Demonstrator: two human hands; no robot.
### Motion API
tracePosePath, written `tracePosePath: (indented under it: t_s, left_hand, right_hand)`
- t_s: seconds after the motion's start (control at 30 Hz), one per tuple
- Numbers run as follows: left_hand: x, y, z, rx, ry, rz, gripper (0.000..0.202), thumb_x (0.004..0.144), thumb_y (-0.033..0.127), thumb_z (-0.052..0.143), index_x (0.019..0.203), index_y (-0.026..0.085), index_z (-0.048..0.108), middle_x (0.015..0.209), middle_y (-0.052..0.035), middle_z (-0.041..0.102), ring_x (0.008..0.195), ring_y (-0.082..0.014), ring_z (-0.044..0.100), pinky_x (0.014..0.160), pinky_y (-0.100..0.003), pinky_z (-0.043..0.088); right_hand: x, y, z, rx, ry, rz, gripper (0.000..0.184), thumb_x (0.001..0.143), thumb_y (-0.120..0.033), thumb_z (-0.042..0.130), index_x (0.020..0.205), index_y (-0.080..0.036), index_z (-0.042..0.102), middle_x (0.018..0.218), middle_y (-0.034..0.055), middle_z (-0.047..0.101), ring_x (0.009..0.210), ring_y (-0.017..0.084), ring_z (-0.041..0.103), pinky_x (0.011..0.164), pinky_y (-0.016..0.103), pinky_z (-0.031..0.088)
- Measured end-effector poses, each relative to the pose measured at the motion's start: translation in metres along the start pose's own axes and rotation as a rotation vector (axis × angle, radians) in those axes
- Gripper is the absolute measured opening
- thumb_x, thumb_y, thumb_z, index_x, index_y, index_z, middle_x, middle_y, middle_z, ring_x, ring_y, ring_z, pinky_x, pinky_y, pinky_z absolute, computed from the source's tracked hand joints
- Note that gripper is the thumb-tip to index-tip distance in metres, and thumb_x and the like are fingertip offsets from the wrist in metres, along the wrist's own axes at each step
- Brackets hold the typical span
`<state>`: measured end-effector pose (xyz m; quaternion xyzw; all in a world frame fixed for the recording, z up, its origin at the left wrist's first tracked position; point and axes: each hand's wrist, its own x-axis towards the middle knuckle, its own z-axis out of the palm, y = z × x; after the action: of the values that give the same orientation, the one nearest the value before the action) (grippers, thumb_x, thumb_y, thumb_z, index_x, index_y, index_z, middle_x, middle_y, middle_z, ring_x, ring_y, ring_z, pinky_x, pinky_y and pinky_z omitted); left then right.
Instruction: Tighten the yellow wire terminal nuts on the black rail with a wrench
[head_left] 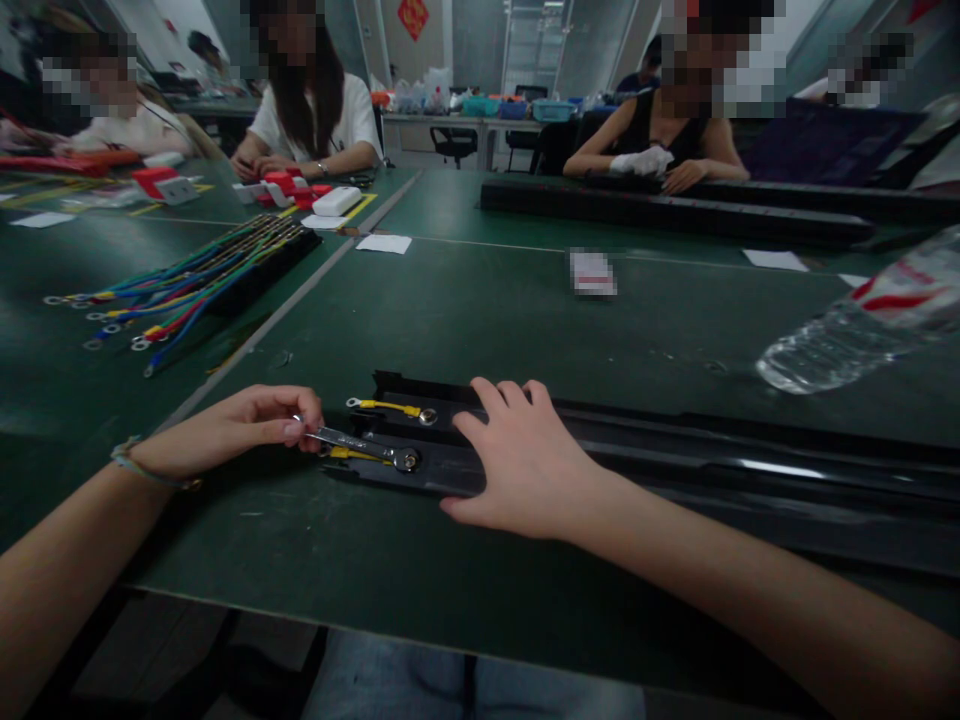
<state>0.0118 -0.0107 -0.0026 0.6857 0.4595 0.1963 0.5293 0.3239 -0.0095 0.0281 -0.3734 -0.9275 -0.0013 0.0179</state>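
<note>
A long black strip lies across the green table in front of me. My left hand pinches the handle of a small metal wrench, whose head sits on a fastener at the strip's left end. Two short yellow-sleeved ring-terminal wires lie on that end, one under the wrench. My right hand rests flat on the strip just right of the wrench, fingers spread, pressing it down.
A bundle of coloured wires with ring terminals lies at the left on a black strip. A clear plastic bottle lies at the right. Other people sit at the far side with long black strips and red and white parts.
</note>
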Motion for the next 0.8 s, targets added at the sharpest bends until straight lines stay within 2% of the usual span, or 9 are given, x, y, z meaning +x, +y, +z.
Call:
tracePosePath:
  t_s: [0.8]
  left_hand:
    - [0.0003,0.0053,0.0028,0.012,0.014,-0.004,0.018,0.077,0.033,0.052,0.076,0.015,0.054,0.07,-0.0022,0.054,0.067,-0.0154,0.048,0.06,-0.024,0.037]
  right_hand:
    - [-0.0005,-0.0007,0.0,0.004,0.022,0.002,0.066,0.063,-0.065,0.039,0.105,-0.016,0.055,0.125,0.0185,0.037,0.107,0.036,0.036,0.085,0.05,0.022]
